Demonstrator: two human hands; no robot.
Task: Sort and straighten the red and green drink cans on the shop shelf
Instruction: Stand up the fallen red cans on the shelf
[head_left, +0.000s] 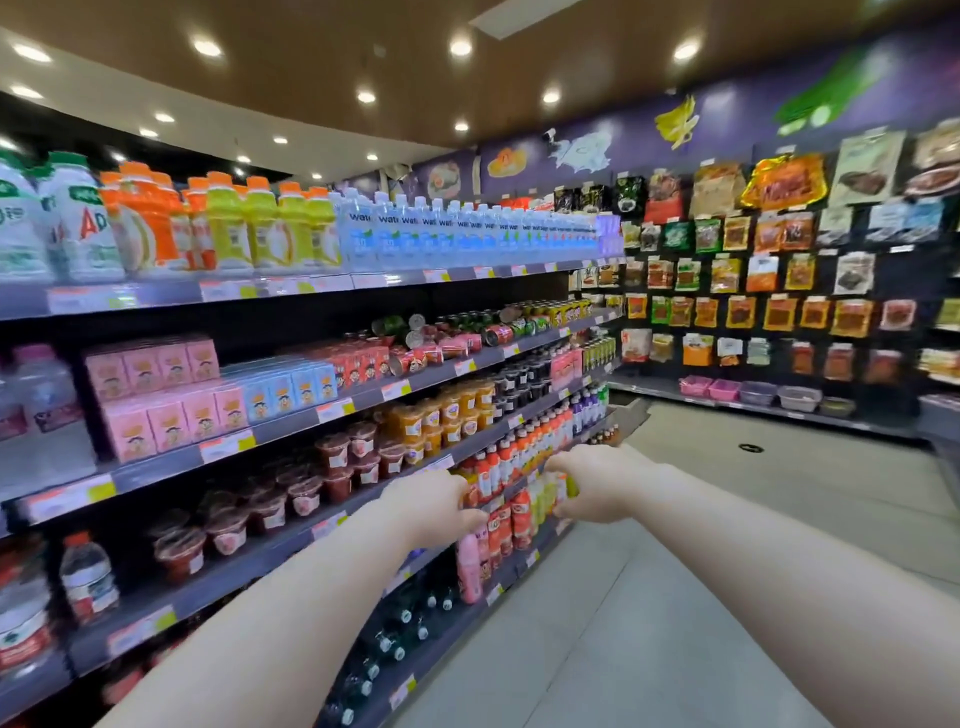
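Red and green drink cans (447, 340) lie jumbled on the second shelf from the top, some way down the aisle. Several red cans (415, 358) are tipped on their sides near the shelf's front edge. A green can (387, 325) lies on its side behind them, and more green cans (470, 318) stand upright further back. My left hand (431, 506) and my right hand (592, 483) reach forward side by side, well below and short of the cans. Their fingers are loosely curled and I see nothing held in either.
Pink and blue drink cartons (208, 395) fill the same shelf to the left of the cans. Water bottles (467, 234) line the top shelf, jelly cups (343, 462) and small bottles (514, 467) the lower ones. Snack packets (779, 291) hang on the far wall. The aisle floor (727, 545) runs on the right.
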